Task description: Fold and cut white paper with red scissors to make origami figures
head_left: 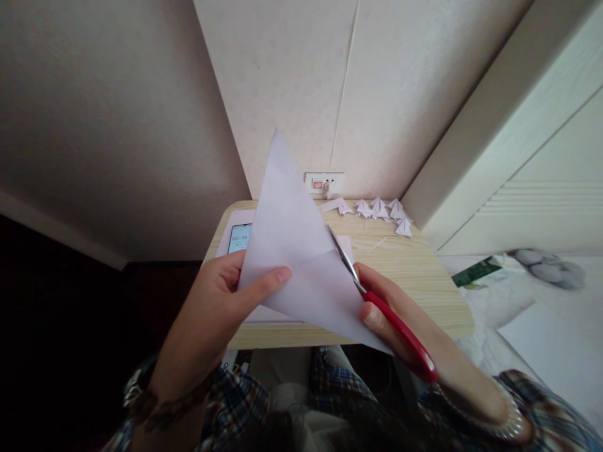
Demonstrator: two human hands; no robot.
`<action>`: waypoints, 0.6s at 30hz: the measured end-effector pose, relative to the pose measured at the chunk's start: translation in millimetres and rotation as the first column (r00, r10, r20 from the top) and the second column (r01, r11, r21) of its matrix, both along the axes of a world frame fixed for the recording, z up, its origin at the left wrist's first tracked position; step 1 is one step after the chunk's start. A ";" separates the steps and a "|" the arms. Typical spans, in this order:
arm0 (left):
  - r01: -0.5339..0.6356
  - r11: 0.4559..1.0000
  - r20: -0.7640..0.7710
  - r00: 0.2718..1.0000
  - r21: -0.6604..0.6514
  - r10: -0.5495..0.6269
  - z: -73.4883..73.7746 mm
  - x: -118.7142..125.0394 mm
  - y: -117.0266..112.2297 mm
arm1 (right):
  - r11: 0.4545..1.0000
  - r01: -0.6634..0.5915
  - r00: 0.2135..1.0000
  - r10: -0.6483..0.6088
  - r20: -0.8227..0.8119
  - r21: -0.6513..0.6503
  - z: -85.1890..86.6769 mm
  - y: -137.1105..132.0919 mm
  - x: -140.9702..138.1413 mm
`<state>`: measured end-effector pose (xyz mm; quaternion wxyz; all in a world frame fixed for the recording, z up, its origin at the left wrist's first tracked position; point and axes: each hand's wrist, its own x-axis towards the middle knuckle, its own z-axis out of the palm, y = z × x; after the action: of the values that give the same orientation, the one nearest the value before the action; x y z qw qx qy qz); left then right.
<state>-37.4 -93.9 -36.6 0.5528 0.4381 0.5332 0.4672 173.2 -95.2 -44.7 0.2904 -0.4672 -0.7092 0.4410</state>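
Note:
A folded sheet of white paper [289,226], roughly a triangle, is held up above the small table with its sharp point at the top. My left hand [221,292] pinches its left side, thumb across the front and fingers behind. On the other side my right hand [398,307] is closed round red-handled scissors [399,331], and its thumb lies near the paper's lower right corner. The scissors' metal blades lie along the paper's right edge, pointing up and left. The fingers behind the paper are hidden.
On the wood-grain table [424,295], several small folded paper pieces [378,208] sit at the back right, with paper strips [377,243] near them. A phone [239,237] showing a timer lies at the left. A wall socket [325,183] is behind. A green-and-white box [487,271] stands off to the right.

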 end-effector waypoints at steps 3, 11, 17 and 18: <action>-0.014 1.000 0.001 1.000 0.024 0.014 -2.5 -0.6 0.0 | 1.000 -0.001 1.000 0.001 0.003 -0.024 0.0 0.1 0.5; 0.001 1.000 0.015 1.000 0.027 -0.001 -3.6 -1.4 0.4 | 1.000 0.018 0.999 -0.018 -0.033 0.001 3.3 -5.3 0.7; -0.009 1.000 0.027 1.000 0.024 0.008 -3.3 -0.4 -0.2 | 0.998 0.002 1.000 -0.001 0.015 -0.059 4.9 -2.3 4.2; -0.008 1.000 0.029 1.000 0.019 0.007 -3.7 -0.5 -0.4 | 0.998 0.004 1.000 -0.003 0.023 -0.064 4.6 -2.4 4.8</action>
<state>-37.9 -94.3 -40.3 0.5544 0.4345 0.5224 0.4805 178.1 -97.6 -40.1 0.2678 -0.4826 -0.6973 0.4574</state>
